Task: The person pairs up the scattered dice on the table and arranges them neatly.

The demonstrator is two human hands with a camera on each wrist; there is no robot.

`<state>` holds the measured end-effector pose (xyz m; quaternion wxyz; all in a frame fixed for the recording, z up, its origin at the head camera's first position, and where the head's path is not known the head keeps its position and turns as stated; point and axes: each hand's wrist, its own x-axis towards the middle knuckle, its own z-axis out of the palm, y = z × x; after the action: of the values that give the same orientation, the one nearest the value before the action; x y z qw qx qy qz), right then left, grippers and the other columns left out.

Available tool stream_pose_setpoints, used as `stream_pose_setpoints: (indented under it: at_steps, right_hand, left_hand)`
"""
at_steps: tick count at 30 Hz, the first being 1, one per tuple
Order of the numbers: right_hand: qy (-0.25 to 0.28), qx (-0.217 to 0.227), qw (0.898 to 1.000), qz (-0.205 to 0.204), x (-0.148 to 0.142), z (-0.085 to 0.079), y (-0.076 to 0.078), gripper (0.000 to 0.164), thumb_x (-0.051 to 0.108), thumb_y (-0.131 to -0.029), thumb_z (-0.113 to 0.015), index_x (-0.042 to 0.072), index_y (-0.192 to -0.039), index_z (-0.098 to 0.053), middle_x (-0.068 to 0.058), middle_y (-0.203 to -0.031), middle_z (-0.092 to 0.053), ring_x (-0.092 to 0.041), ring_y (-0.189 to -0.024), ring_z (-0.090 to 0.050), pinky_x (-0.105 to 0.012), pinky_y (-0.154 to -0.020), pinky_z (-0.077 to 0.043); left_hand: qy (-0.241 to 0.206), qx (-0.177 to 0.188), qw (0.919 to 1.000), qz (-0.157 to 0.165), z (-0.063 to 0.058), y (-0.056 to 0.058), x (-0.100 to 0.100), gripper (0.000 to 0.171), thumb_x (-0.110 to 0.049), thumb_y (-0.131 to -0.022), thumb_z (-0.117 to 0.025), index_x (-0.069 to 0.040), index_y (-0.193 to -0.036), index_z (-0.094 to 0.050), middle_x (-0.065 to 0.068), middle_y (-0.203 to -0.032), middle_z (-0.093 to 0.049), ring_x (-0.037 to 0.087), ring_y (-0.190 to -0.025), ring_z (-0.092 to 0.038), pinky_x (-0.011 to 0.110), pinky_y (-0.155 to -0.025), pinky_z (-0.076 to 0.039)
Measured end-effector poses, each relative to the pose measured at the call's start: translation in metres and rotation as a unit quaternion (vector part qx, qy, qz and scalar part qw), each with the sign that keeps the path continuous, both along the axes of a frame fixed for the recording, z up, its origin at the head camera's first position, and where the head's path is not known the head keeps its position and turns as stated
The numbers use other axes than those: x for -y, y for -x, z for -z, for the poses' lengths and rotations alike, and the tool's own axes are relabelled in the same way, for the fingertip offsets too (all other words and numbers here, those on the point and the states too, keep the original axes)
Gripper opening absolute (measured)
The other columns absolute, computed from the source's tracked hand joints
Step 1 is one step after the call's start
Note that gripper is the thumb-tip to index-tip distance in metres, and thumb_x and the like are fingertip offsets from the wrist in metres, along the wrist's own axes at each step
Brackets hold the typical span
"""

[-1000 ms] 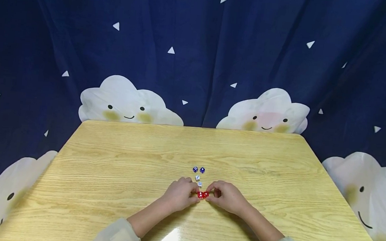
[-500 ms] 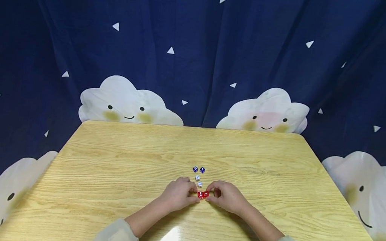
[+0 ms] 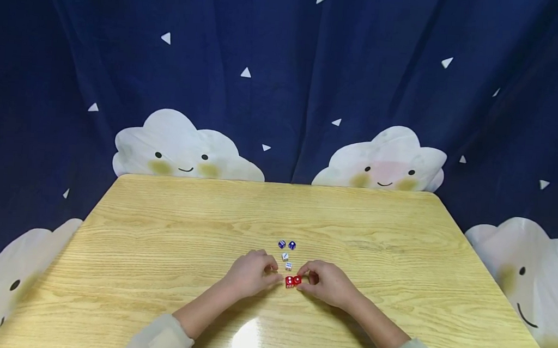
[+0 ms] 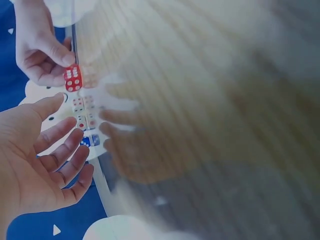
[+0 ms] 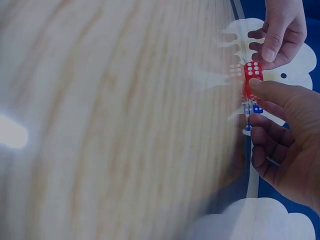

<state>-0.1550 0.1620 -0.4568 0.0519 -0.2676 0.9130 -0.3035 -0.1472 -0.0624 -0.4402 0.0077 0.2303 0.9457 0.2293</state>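
Note:
Two red dice stand side by side, touching, on the wooden table: a left red die [image 3: 289,282] and a right red die [image 3: 297,280]. My right hand [image 3: 330,284] pinches the right red die between thumb and index finger; its thumb [image 5: 270,90] lies against the die in the right wrist view. My left hand [image 3: 249,272] is just left of the pair, apart from it, with fingers spread and nothing held, as the left wrist view also shows. Beyond the red dice lie two white dice, a nearer one [image 3: 288,266] and a farther one [image 3: 285,257].
Farther back sit two blue dice, one left [image 3: 281,244] and one right [image 3: 292,245], with a small gap between them. The wooden table [image 3: 182,215] reaches back to a dark blue curtain [image 3: 285,98] with white clouds and triangles.
My left hand has let go of the left red die and drawn back to the left. The right hand and all the dice look unmoved.

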Motion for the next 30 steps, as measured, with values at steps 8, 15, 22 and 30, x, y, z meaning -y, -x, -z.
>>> stream_pose_setpoints:
  at_steps: [8, 15, 22, 30]
  right_hand:
    - [-0.001, -0.009, 1.0, -0.001, 0.0, -0.001, 0.0, 0.017, 0.024, -0.078, -0.076, 0.018, -0.09, -0.067, 0.012, -0.065, -0.048, 0.001, -0.058, -0.041, -0.018, -0.052, -0.037]
    - [-0.003, -0.005, 1.0, -0.002, 0.0, -0.001, 0.0, 0.017, 0.024, -0.078, -0.075, 0.017, -0.091, -0.066, 0.011, -0.065, -0.048, 0.001, -0.059, -0.041, -0.018, -0.053, -0.037]
    - [0.002, -0.006, 1.0, -0.003, 0.0, 0.0, 0.0, 0.017, 0.024, -0.078, -0.076, 0.017, -0.09, -0.066, 0.011, -0.065, -0.048, 0.001, -0.058, -0.041, -0.018, -0.053, -0.037]
    - [-0.003, -0.006, 1.0, -0.003, 0.0, 0.0, 0.0, 0.017, 0.025, -0.078, -0.075, 0.018, -0.091, -0.066, 0.011, -0.065, -0.049, 0.001, -0.058, -0.042, -0.018, -0.053, -0.037]
  left_hand:
    - [-0.022, 0.007, 0.9996, -0.02, -0.001, 0.008, 0.004, 0.027, -0.035, -0.085, -0.066, -0.011, -0.095, -0.07, 0.001, -0.082, -0.061, 0.014, -0.076, -0.054, 0.026, -0.063, -0.045]
    - [-0.031, 0.013, 0.9986, -0.041, 0.001, 0.016, 0.003, 0.024, -0.033, -0.085, -0.066, -0.011, -0.096, -0.069, 0.002, -0.084, -0.061, 0.015, -0.077, -0.054, 0.027, -0.064, -0.045]
    - [-0.046, 0.024, 0.9972, -0.054, -0.001, 0.022, -0.002, 0.021, -0.029, -0.086, -0.066, -0.012, -0.097, -0.069, 0.003, -0.089, -0.062, 0.018, -0.083, -0.057, 0.031, -0.068, -0.048]
    - [-0.04, 0.021, 0.9974, -0.056, 0.0, 0.027, -0.008, 0.021, -0.028, -0.085, -0.068, -0.012, -0.098, -0.069, 0.003, -0.088, -0.062, 0.017, -0.081, -0.057, 0.03, -0.069, -0.048]
